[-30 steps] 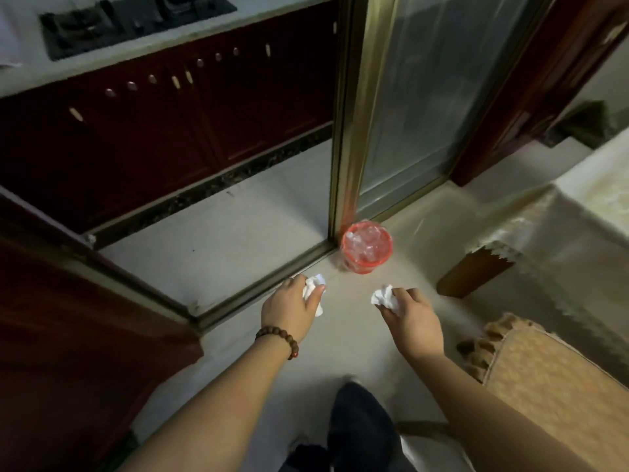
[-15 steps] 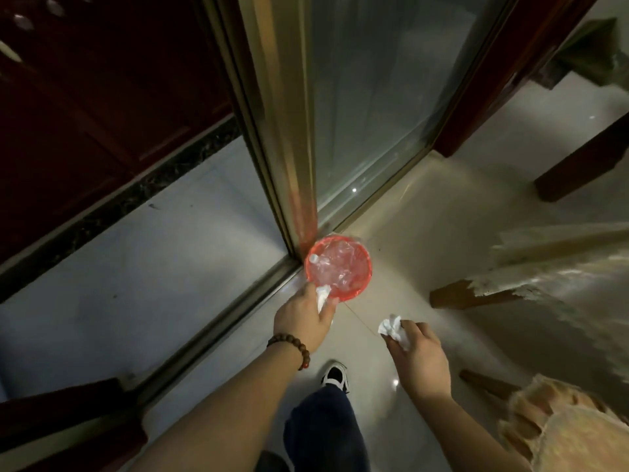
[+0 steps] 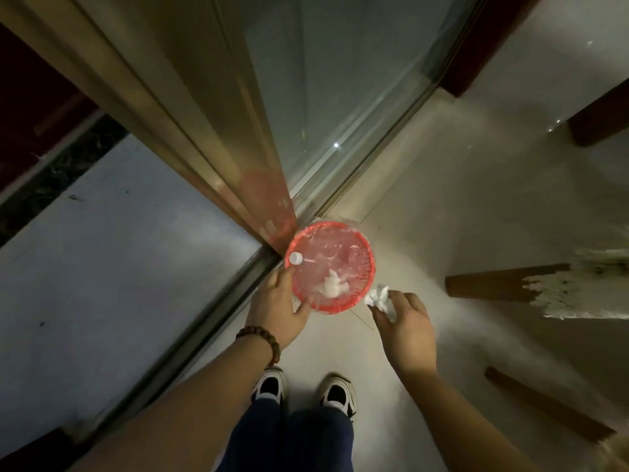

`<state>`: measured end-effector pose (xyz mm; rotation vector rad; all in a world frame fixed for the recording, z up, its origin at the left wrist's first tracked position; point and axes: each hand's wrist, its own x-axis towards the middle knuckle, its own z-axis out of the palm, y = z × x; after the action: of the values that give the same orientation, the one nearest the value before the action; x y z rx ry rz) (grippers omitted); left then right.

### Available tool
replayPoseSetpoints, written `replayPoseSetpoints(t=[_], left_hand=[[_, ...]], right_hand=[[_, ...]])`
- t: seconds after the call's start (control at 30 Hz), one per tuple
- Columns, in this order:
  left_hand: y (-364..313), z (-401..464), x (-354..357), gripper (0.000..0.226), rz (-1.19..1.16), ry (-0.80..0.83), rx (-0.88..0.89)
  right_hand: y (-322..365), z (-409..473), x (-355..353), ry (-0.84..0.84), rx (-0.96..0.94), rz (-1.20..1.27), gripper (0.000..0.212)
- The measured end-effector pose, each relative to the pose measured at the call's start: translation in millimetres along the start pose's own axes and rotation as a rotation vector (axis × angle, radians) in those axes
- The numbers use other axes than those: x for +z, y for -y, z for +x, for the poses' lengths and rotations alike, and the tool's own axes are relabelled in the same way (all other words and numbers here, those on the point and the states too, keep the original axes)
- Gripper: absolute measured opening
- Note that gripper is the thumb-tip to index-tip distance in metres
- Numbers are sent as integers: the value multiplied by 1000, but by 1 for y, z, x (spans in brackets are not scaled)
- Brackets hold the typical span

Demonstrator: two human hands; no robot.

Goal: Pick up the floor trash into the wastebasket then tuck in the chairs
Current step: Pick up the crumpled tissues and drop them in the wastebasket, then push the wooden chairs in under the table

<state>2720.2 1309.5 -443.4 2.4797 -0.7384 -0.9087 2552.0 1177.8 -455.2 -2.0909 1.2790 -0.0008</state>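
Left-hand tissue (image 3: 331, 287) now inside wastebasket (image 3: 369, 253)

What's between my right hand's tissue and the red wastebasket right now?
Nothing: in the head view the crumpled tissue pinched by the right hand sits just outside the wastebasket rim, with only bare floor showing in the narrow gap.

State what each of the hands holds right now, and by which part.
The right hand pinches a crumpled white tissue by its near edge, beside the red wastebasket. The left hand holds nothing.
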Motion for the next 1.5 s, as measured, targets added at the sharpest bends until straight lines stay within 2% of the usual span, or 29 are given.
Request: replayPoseSetpoints(t=[0.17, 0.23, 0.33, 0.4, 0.7, 1.03, 1.3, 1.5], left_hand=[[25, 1, -9, 54, 35, -9, 17], [34, 4, -10, 56, 63, -9, 28], [43, 9, -10, 66, 108, 6, 45], [45, 10, -11, 71, 129, 26, 43], [4, -9, -43, 75, 123, 11, 102], [-93, -100, -159, 68, 134, -16, 233], [-144, -185, -218, 66, 220, 20, 490], [-172, -209, -205, 66, 354, 116, 673]], right_hand=[[20, 49, 44, 21, -65, -42, 37], [25, 66, 57, 28, -30, -10, 56], [28, 83, 71, 79, 59, 40, 97], [25, 84, 74, 94, 59, -16, 107], [37, 27, 15, 43, 9, -97, 92], [121, -101, -150, -136, 57, -102, 75], [143, -217, -230, -252, 163, -164, 70], [138, -269, -247, -334, 278, -149, 67]])
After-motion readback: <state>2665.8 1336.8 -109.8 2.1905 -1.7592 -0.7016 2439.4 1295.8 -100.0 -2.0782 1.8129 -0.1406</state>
